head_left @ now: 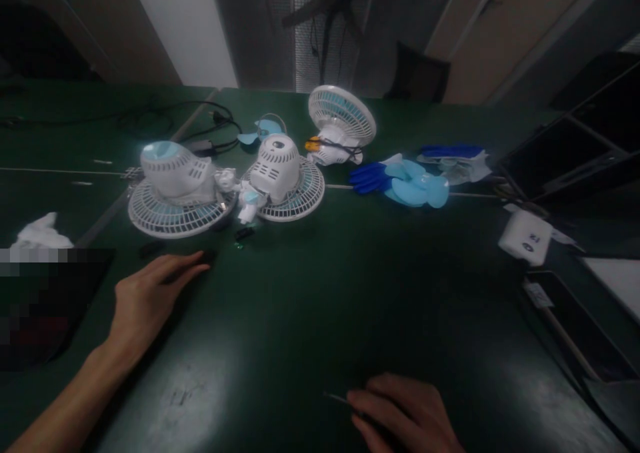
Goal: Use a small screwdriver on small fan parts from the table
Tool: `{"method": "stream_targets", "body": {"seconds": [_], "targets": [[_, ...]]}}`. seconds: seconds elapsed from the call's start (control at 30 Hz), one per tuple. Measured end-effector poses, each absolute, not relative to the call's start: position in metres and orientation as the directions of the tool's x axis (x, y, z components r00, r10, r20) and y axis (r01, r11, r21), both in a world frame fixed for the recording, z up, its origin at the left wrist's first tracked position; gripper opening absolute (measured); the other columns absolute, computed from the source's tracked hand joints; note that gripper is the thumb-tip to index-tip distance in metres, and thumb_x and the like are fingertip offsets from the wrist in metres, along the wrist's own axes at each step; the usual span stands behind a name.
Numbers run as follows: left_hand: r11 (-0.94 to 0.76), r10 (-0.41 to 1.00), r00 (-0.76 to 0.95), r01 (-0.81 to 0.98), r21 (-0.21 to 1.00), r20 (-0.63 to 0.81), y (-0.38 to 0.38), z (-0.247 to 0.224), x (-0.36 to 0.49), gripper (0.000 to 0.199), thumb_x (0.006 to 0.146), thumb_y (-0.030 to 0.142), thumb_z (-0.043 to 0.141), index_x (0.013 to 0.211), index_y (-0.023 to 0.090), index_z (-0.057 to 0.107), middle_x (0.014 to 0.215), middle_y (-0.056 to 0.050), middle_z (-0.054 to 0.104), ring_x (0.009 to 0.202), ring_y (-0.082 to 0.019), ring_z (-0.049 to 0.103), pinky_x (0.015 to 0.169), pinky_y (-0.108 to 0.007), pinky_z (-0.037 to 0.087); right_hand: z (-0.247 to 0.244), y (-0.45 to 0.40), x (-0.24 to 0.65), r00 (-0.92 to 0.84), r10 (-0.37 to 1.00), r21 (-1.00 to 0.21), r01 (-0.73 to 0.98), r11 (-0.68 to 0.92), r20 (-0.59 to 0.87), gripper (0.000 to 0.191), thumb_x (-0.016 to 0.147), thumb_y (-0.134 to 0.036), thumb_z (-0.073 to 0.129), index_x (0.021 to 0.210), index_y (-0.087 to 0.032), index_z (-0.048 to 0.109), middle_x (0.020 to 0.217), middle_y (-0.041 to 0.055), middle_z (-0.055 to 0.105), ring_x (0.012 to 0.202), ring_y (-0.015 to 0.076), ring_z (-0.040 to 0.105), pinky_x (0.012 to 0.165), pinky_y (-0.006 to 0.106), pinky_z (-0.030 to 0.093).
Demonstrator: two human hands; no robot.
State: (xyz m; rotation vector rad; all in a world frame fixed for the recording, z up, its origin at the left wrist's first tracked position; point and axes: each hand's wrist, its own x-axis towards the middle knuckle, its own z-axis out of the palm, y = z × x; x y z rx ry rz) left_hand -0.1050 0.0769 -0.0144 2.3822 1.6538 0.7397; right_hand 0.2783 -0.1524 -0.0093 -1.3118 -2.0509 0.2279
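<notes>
My left hand (153, 290) rests over the green table at the left, thumb and forefinger apart at the tips with nothing seen between them. Just beyond it a white fan (175, 180) lies face down on its grille. Near the front edge of the view, my right hand (400, 413) is closed on a thin metal rod (336, 396) that points left. A second white fan (280, 173) lies beside the first. Small dark parts (244, 233) sit in front of it.
Behind stands a third fan (343, 123), with a loose blue blade (263, 132) to its left. Blue gloves (370, 176) and light blue blades (417, 185) lie right of centre. A white box (527, 236) and a phone-like device (580, 326) are at the right.
</notes>
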Motion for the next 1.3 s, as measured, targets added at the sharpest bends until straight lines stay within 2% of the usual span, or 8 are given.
{"method": "stream_targets", "body": {"seconds": [0.07,0.17,0.47,0.67,0.87,1.3], "targets": [[-0.429,0.892,0.321,0.825,0.368,0.320,0.078,-0.016,-0.110,0.053,0.097,0.069,0.052,0.117,0.025,0.075,0.114,-0.005,0.077,0.095,-0.027,0.074,0.088,-0.042,0.059,-0.007,-0.155,0.278,-0.265,0.875,-0.517,0.723,0.458,0.405,0.019,0.103,-0.023,0.060,0.120,-0.023,0.069,0.096,0.0052,0.080,0.077,0.0181,0.078,0.065,0.027,0.060],[-0.494,0.861,0.390,0.794,0.354,0.326,0.080,-0.018,-0.114,0.056,0.099,0.068,0.050,0.119,0.023,0.076,0.113,-0.007,0.076,0.096,-0.027,0.072,0.091,-0.041,0.058,-0.007,-0.156,0.276,-0.260,0.902,-0.611,0.667,0.426,0.345,0.021,0.103,-0.022,0.060,0.123,-0.024,0.068,0.097,0.0038,0.076,0.076,0.0152,0.075,0.064,0.026,0.058],[-0.570,0.819,0.494,0.755,0.324,0.291,0.081,-0.024,-0.116,0.059,0.104,0.064,0.040,0.133,0.022,0.070,0.118,-0.010,0.071,0.102,-0.027,0.069,0.094,-0.039,0.056,-0.003,-0.153,0.274,-0.042,0.964,-0.790,0.563,0.241,0.264,0.017,0.102,-0.023,0.064,0.117,-0.022,0.071,0.097,0.0042,0.071,0.081,0.0166,0.070,0.069,0.028,0.056],[-0.552,0.831,0.477,0.770,0.319,0.287,0.081,-0.022,-0.115,0.061,0.105,0.062,0.040,0.139,0.018,0.066,0.120,-0.012,0.070,0.102,-0.027,0.070,0.091,-0.038,0.057,-0.005,-0.152,0.273,-0.038,0.966,-0.796,0.558,0.234,0.257,0.018,0.101,-0.020,0.063,0.119,-0.023,0.070,0.098,0.0035,0.069,0.082,0.0161,0.068,0.069,0.028,0.054],[-0.540,0.839,0.466,0.772,0.334,0.281,0.082,-0.021,-0.111,0.053,0.106,0.055,0.042,0.136,0.019,0.067,0.122,-0.011,0.070,0.103,-0.026,0.070,0.093,-0.037,0.055,-0.005,-0.151,0.275,-0.077,0.961,-0.767,0.587,0.260,0.267,0.021,0.101,-0.016,0.064,0.120,-0.024,0.069,0.100,0.0028,0.069,0.082,0.0152,0.069,0.069,0.026,0.053],[-0.517,0.856,0.455,0.766,0.382,0.246,0.076,-0.015,-0.104,0.053,0.105,0.053,0.042,0.139,0.020,0.065,0.121,-0.012,0.071,0.102,-0.026,0.070,0.092,-0.035,0.056,-0.002,-0.152,0.274,-0.062,0.960,-0.766,0.590,0.256,0.273,0.017,0.103,-0.023,0.061,0.116,-0.023,0.071,0.096,0.0037,0.071,0.080,0.0159,0.070,0.069,0.027,0.054]]}}
